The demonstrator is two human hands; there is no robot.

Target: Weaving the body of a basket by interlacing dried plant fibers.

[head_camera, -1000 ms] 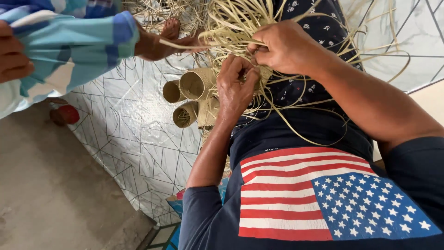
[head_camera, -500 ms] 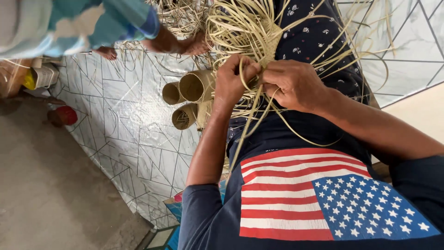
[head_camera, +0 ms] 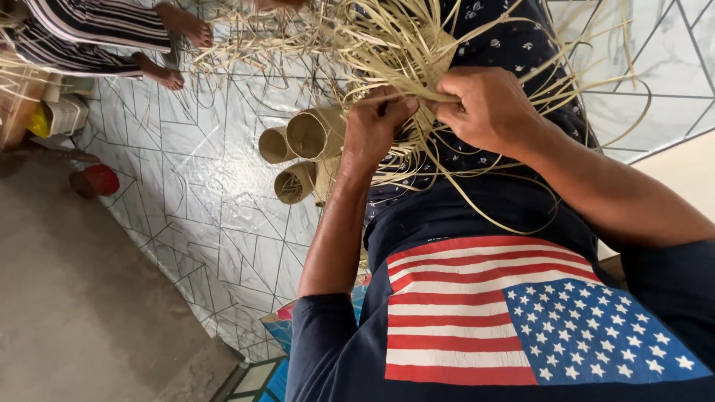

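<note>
A tangled bundle of pale straw strips (head_camera: 402, 45) lies over my lap, partly woven, with loose ends spreading out on all sides. My left hand (head_camera: 372, 130) pinches strips at the bundle's lower edge, fingers closed on them. My right hand (head_camera: 491, 112) is just to its right, gripping the same strips, knuckles up. The two hands almost touch. Under them is my dark patterned cloth (head_camera: 514, 52) and my dark blue shirt with a flag print (head_camera: 477, 313).
Three rolled woven tubes (head_camera: 313, 134) lie on the white geometric-patterned floor sheet (head_camera: 201, 208) left of my left hand. Another person's bare feet (head_camera: 186, 26) and striped garment (head_camera: 97, 30) are at upper left. A red round object (head_camera: 100, 179) and a white container (head_camera: 63, 115) sit near bare concrete (head_camera: 74, 313).
My right hand came down from the top of the bundle to meet my left hand. The other person's arm and pale blue sleeve left the view; their feet now show.
</note>
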